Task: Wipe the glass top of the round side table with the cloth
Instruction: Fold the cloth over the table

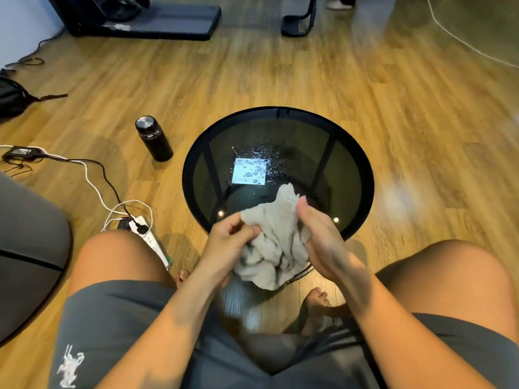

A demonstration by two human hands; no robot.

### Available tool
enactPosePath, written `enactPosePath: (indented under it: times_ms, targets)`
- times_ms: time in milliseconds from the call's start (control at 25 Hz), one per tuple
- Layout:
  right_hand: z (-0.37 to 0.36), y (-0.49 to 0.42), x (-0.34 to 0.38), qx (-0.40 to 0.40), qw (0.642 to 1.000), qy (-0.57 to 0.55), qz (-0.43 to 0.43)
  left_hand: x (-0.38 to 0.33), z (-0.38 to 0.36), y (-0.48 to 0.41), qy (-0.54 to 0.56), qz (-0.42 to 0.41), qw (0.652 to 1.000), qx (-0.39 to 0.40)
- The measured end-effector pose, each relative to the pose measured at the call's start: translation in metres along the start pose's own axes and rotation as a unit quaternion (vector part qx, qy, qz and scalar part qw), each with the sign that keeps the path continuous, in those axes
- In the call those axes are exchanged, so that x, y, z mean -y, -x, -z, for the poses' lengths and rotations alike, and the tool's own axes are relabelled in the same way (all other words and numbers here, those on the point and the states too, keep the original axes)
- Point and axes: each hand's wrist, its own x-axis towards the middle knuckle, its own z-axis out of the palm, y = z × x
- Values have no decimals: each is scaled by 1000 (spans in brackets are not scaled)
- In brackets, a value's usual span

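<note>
A round side table point(362, 169) with a dark glass top and black rim stands on the wood floor just beyond my knees. Water droplets point(257, 165) are scattered over the middle of the glass, around a bright square reflection. A crumpled beige cloth point(276, 240) is held above the near edge of the table. My left hand point(229, 242) grips its left side and my right hand point(320, 237) grips its right side, thumb up. The cloth hides the near rim.
A black flask point(154, 138) stands on the floor left of the table. A power strip point(150, 238) with white and black cables lies by my left knee. A grey cushion point(25, 248) is at far left. Furniture bases sit at the back.
</note>
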Motion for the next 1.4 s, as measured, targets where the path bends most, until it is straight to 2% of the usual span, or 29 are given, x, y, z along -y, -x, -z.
enactPosePath:
  times_ms: [80,160,280,400,480,600,640,680,720,760,800,840,920,960,1000,1040,1120,1200,1240,1320,1400]
  targets:
    - [1,0,-1,-38,995,92,29,-7,7,-1,49,-10,999,11]
    - [9,-3,2,-110,985,123,48,-16,22,-4,97,-10,995,-4]
    - [28,-3,17,-198,977,59,47,-33,54,-10,151,-28,985,-77]
    - [45,-1,31,-226,973,28,40,-45,70,-12,111,-61,985,-116]
    - [46,2,38,-223,973,27,54,-44,75,-14,73,-64,991,-89]
    - [47,9,51,-207,975,31,77,-46,86,-14,6,-50,999,3]
    - [47,11,55,-198,977,20,72,-46,89,-14,-47,-37,998,27]
    - [49,13,58,-185,981,5,64,-44,90,-14,-149,-31,987,48]
    - [51,14,60,-171,984,-6,55,-37,91,-15,-304,-45,950,60]
    - [52,14,60,-149,988,-11,46,-29,90,-17,-452,-74,887,52]
    - [53,16,59,-127,991,8,39,-23,89,-20,-533,-120,837,30]
    - [54,17,57,-114,991,60,43,-20,91,-21,-556,-165,814,10]
    - [51,18,52,-140,958,233,95,-24,102,-21,-530,-223,818,26]
    - [50,16,50,-167,931,298,127,-28,107,-22,-495,-233,835,61]
    - [50,14,49,-187,916,323,149,-36,109,-20,-456,-215,857,109]
    - [50,12,49,-201,916,313,153,-43,107,-19,-413,-179,879,156]
    - [47,8,55,-216,934,248,143,-47,104,-23,-418,-111,881,195]
    - [35,7,67,-163,948,220,164,-43,98,-27,-488,-87,847,193]
    - [24,8,74,-115,949,225,188,-42,88,-26,-495,-84,842,198]
    - [-2,8,81,-14,956,206,208,-36,55,-19,-415,-95,876,228]
    - [-21,4,84,43,972,131,192,-23,14,-13,-302,-105,919,229]
